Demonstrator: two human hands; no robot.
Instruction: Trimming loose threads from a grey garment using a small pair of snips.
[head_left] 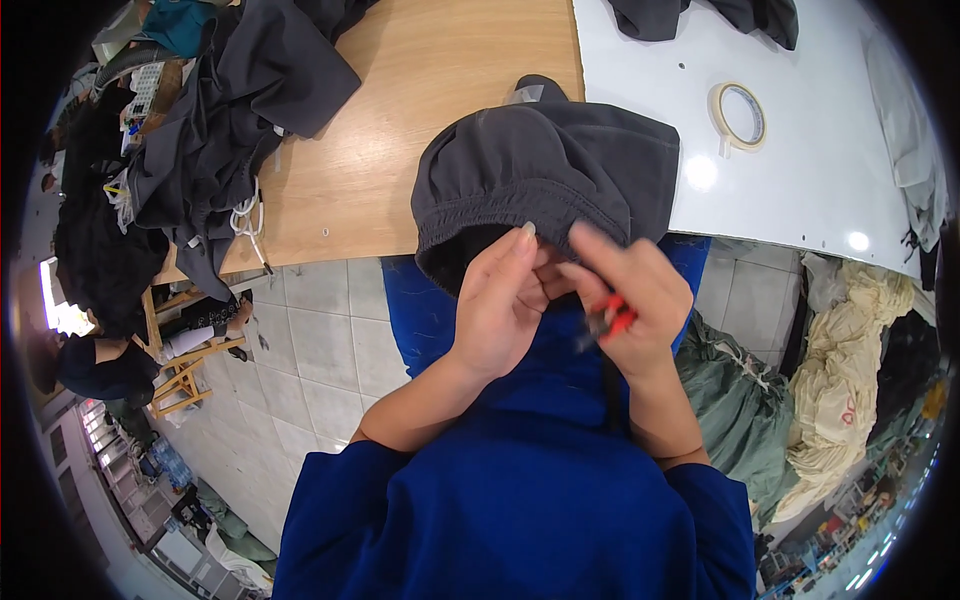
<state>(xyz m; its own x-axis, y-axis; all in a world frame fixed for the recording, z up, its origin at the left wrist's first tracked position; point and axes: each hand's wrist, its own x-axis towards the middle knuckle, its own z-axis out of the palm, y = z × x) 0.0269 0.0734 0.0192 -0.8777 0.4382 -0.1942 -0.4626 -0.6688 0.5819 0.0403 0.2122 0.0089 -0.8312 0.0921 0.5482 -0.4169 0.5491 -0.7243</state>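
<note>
A dark grey garment with a gathered elastic waistband point(500, 160) lies at the table's near edge, its opening toward me. My left hand point(500, 305) is closed on the waistband's near edge, thumb on top and fingers underneath. Close beside it, my right hand point(645, 300) is curled around a small red-handled tool point(618, 318), which looks like thread snips. Motion smears this hand, and its fingertips are at the waistband. Whatever lies between the two hands' fingertips is too small to make out.
More dark grey garments point(240, 90) with white cords point(247, 215) are heaped at the left. A roll of tape point(738, 115) lies on the white tabletop point(800, 180) at right. Green point(735, 400) and cream cloth bundles point(845, 370) stand below. Another person point(110, 365) sits far left.
</note>
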